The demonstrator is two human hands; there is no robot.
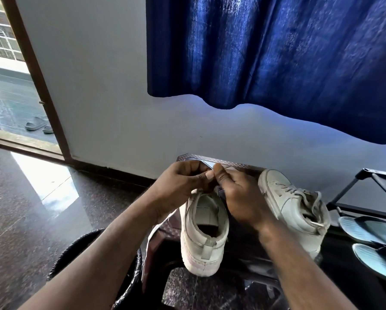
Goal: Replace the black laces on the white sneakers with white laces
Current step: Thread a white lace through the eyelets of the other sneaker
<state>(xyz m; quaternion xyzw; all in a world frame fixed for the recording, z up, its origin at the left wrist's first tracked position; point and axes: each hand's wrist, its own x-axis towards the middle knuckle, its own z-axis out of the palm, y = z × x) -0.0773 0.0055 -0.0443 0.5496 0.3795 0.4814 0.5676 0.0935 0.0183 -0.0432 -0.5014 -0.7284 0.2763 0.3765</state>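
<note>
A white sneaker [204, 233] stands heel toward me on a dark brown stool [212, 159]. My left hand [183, 181] and my right hand [236, 195] meet over its front, fingers curled, thumbs pressed together as if pinching something small. What they pinch is hidden by the fingers, and a dark bit shows just below them. The sneaker's lacing area is covered by both hands. A second white sneaker [292, 209] lies to the right, tilted, with white laces threaded in it.
A blue curtain [277, 54] hangs on the wall ahead. A dark rack [366, 189] and pale blue slippers [371, 231] sit at the right. An open doorway [10, 86] with grey slides [36, 125] outside is at the left. A dark round object [129, 285] lies by my left forearm.
</note>
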